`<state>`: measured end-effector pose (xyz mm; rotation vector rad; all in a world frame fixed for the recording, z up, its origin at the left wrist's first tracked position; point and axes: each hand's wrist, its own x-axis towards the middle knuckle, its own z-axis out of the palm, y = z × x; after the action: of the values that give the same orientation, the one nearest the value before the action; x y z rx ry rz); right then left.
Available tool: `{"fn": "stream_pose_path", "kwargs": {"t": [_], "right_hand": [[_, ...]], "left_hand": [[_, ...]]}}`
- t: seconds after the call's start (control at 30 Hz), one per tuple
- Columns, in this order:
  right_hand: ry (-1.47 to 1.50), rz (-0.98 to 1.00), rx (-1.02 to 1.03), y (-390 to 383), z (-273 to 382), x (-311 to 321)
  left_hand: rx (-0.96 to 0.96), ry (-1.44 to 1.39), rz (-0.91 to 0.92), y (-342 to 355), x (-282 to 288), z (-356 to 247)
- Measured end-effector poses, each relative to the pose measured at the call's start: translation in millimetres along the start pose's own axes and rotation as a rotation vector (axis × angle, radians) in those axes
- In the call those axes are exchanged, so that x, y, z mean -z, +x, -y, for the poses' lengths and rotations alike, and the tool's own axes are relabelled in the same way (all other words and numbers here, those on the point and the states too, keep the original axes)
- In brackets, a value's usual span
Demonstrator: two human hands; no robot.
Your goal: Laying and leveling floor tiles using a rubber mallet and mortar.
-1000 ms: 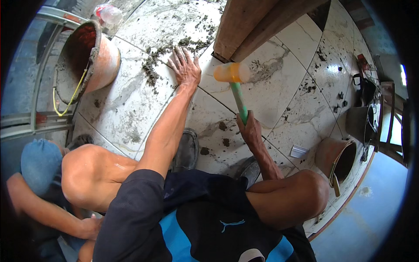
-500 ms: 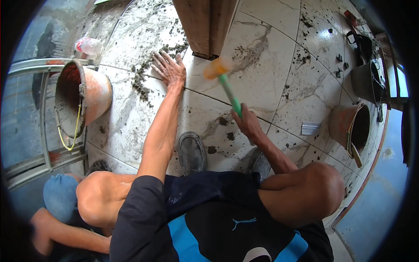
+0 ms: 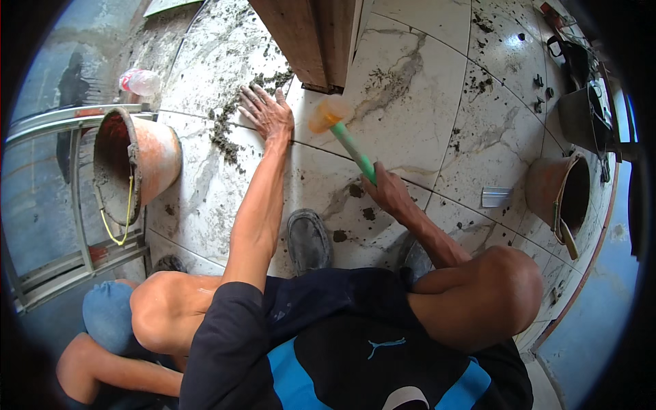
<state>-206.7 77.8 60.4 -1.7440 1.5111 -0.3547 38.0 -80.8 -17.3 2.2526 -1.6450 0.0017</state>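
Here, mallet handle (image 3: pixel 354 152) within right fingers (image 3: pixel 380 175).

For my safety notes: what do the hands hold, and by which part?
The right hand holds a mallet by its green handle; the left hand, spread over the tiles, holds nothing.

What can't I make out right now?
In the head view:
Mallet head: blurred; contact with the tile unclear.
Green handle: gripped part covered by the right hand.
Wooden post: far end cut off by the upper edge.
Co-worker's forearm: its hand hidden behind the wearer's sleeve.
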Motion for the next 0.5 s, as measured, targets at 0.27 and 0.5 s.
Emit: {"fn": "stream_pose_path", "kwargs": {"t": [0.27,0.5], "right_hand": [[-0.063,-0.068,0.053,-0.3,0.2,7.1],[0.098,-0.22,0.131,-12.0,11.9,6.6]], "left_hand": [[0.003,0.017,0.032,0.4,-0.1,0.2],[0.008,-0.041,-0.068,17.4,-0.1,12.6]]}}
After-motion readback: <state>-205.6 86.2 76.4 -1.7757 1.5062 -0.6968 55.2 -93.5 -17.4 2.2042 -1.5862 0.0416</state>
